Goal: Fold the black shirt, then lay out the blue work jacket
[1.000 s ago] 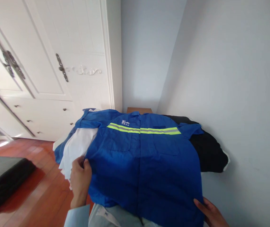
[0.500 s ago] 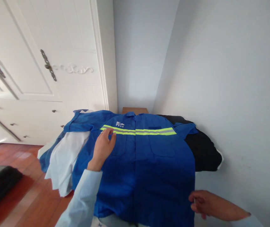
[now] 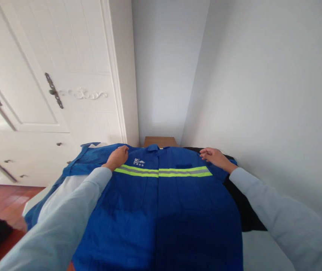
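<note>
A blue work jacket (image 3: 163, 210) with a yellow-and-grey reflective stripe (image 3: 163, 172) lies spread front-up on a surface before me, collar at the far end. My left hand (image 3: 117, 157) rests on the jacket's left shoulder, fingers curled onto the cloth. My right hand (image 3: 213, 155) lies on the right shoulder with its fingers drawn together on the fabric. Both arms, in light blue sleeves, reach forward across the jacket.
A white garment (image 3: 56, 192) and more blue cloth lie under the jacket at the left, a black garment (image 3: 247, 214) at the right. A white wardrobe (image 3: 65, 75) with drawers stands left. A wooden stand (image 3: 161, 141) sits in the corner. A wall runs close on the right.
My left hand went from the jacket's left edge up to its left shoulder. My right hand left the lower hem and reached the right shoulder. The view has shifted forward.
</note>
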Motion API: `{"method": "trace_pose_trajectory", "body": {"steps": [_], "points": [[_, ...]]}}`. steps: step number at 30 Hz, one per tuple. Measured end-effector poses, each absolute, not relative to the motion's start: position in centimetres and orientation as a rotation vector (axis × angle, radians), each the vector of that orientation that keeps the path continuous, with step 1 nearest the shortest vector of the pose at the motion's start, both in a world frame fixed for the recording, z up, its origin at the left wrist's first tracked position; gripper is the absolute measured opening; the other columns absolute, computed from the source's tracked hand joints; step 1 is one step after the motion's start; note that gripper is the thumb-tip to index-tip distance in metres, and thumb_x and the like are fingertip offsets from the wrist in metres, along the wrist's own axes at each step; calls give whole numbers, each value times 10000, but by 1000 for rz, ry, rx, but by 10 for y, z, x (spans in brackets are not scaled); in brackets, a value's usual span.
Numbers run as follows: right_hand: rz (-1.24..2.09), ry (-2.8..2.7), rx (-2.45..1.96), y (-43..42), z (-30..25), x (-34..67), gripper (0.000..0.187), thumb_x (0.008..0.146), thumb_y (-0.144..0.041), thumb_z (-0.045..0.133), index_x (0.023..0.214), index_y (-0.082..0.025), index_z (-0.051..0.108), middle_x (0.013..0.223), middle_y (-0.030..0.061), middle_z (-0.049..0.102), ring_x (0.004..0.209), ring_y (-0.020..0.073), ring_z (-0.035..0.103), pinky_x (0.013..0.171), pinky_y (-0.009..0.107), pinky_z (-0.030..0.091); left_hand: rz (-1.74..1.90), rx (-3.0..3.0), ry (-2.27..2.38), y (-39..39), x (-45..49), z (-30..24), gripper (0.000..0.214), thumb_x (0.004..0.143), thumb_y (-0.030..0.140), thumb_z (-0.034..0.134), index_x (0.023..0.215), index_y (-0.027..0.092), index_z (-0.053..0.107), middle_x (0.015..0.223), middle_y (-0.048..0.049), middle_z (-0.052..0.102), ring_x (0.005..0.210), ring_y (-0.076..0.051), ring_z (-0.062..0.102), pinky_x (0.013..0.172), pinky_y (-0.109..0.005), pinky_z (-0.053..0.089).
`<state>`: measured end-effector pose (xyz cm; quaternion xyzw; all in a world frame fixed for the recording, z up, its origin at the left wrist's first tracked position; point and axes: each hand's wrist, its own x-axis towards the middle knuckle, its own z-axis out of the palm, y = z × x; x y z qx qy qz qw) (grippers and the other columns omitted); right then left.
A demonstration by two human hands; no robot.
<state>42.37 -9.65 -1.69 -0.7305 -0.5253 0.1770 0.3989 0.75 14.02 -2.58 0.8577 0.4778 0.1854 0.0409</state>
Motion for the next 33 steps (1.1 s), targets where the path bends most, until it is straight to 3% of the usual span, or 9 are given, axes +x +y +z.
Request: {"method": "trace_pose_trajectory", "body": {"steps": [5, 11, 15, 19, 22, 25, 28, 30, 33], "points": [[343, -1404, -2000, -48, -36, 463, 152, 692, -268, 757, 805, -177, 710, 899, 105, 774, 910, 280, 710, 922, 411, 514, 388, 2706, 1530, 185, -4, -28, 441, 872, 211, 397, 1231, 141, 641, 1260, -154, 679, 1139, -280, 642, 984, -360, 456], [522, -1595, -1974, -45, -47, 473, 233, 734, -411, 746, 723, -178, 732, 757, 47, 749, 722, 241, 685, 811, 388, 540, 296, 2816, 1520, 213, 2, -31, 416, 850, 299, 500, 1223, 168, 632, 1372, -190, 601, 1349, -336, 472, 1091, -508, 328], [548, -1445, -1834, -54, -26, 472, 361, 738, -486, 741, 869, -150, 758, 827, 49, 763, 762, 230, 685, 795, 365, 539, 306, 2730, 1590, 228, 8, -27, 321, 829, 289, 565, 1100, 176, 694, 1208, -181, 695, 1219, -371, 567, 1052, -551, 347], [569, -1297, -1638, -56, 4, 476, 530, 724, -491, 770, 1071, -93, 724, 926, 83, 767, 823, 228, 688, 826, 388, 530, 493, 2674, 1462, 239, 1, -6, 289, 878, 277, 543, 1066, 133, 709, 1128, -106, 725, 1084, -276, 622, 991, -406, 419], [325, -1352, -1688, -43, 7, 488, 472, 773, -415, 755, 1102, -80, 714, 990, 97, 764, 903, 235, 679, 895, 402, 506, 647, 2597, 1561, 238, -7, 10, 284, 902, 259, 533, 1085, 109, 690, 1135, -102, 704, 1061, -254, 612, 962, -360, 445], [71, -1423, -1927, -22, -15, 498, 306, 838, -270, 683, 1085, -92, 721, 1024, 115, 760, 961, 254, 679, 931, 402, 499, 669, 2525, 1846, 228, -8, 11, 322, 942, 274, 485, 1108, 54, 653, 1199, -177, 642, 1119, -323, 578, 988, -484, 425], [-113, -1459, -2220, -5, -47, 498, 323, 816, -164, 645, 1132, -126, 701, 1064, 142, 752, 998, 283, 684, 934, 416, 510, 547, 2571, 2052, 214, 1, 0, 338, 949, 238, 458, 1164, 18, 599, 1313, -256, 553, 1212, -374, 515, 1006, -590, 372], [-191, -1495, -2312, 2, -61, 491, 355, 827, -160, 608, 1173, -128, 681, 1127, 173, 730, 1061, 303, 669, 953, 425, 507, 496, 2728, 2013, 206, 15, -9, 328, 940, 227, 459, 1183, 54, 595, 1372, -258, 519, 1286, -367, 470, 1046, -567, 350], [-294, -1573, -2245, 7, -65, 473, 385, 902, -250, 529, 1241, -106, 642, 1229, 211, 679, 1167, 327, 620, 1002, 457, 484, 416, 3065, 1553, 195, 40, -22, 384, 978, 327, 415, 1253, 120, 585, 1438, -208, 498, 1375, -318, 416, 1088, -473, 355]]}}
